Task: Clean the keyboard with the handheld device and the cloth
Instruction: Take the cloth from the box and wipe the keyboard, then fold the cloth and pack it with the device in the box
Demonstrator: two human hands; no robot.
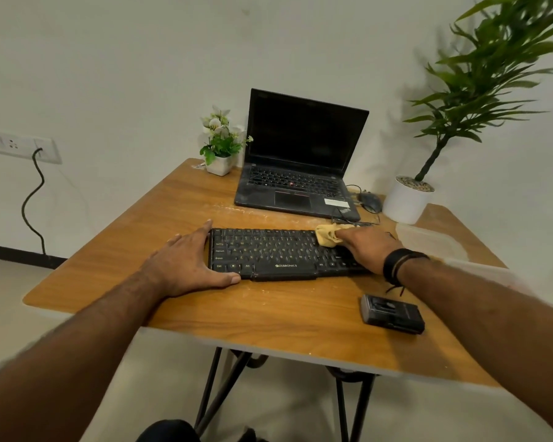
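Two hands work the black keyboard (281, 255) at the desk (268, 314) centre: the left hand (186, 266) lies flat-fingered bracing its 9 o'clock end. The right hand (367, 247) pinches the yellow cloth (328, 235) at 2 o'clock; the handheld device (392, 313) lies apart at 5 o'clock.

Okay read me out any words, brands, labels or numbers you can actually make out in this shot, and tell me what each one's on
"ZEBRONICS": white print on the keyboard, front edge.
"Ctrl", "Alt": keys in the keyboard's bottom row, left end.
Other key legends: too small to read.
Laptop: a white sticker and a corner logo, both too blurred to read.
Handheld device: no readable text.
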